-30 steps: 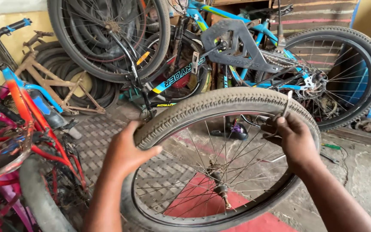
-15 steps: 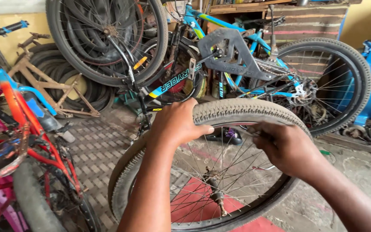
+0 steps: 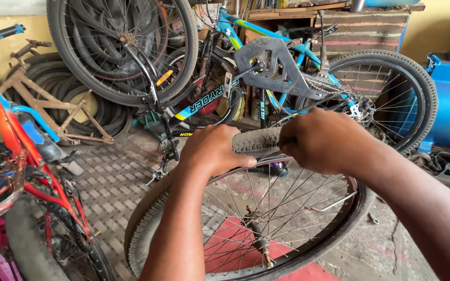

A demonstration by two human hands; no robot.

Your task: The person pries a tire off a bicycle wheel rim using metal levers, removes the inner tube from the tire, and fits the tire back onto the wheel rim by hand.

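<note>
Item 1. Spoked bicycle wheel with grey knobbly rubber tyre (image 3: pixel 256 139) and metal rim (image 3: pixel 339 200): stands upright at frame centre, nearest the wearer, hub (image 3: pixel 259 234) and axle low at six o'clock. The top of the tyre sits at twelve o'clock of the wheel, between both hands; held upright so that the tread faces the palms and the thumbs can bear on the sidewall.

Item 2. Left hand (image 3: pixel 212 151): closed over the tyre crown at eleven o'clock of the wheel, fingers wrapped across the tread, apparently pinning it against the rim.

Item 3. Right hand (image 3: pixel 326 143): clamped on the tyre at one o'clock, just beside the left, fingers curled under out of sight. The two grips lie close together, apparently to concentrate force on one short stretch of tyre.

Item 4. Floor (image 3: pixel 110 182): patterned metal plate at nine o'clock, red patch (image 3: pixel 225 244) beneath the wheel.

Item 5. Red-and-blue bicycle frame (image 3: pixel 11 135): at nine o'clock, parked clear of the work.

Item 6. Blue bicycle with black chain guard (image 3: pixel 277 73): at twelve o'clock, farther off, its rear wheel (image 3: pixel 407 93) at two o'clock.

Item 7. Hanging spare wheel (image 3: pixel 126 47) and stacked tyres (image 3: pixel 53 88): at eleven o'clock, against the yellow wall.
</note>
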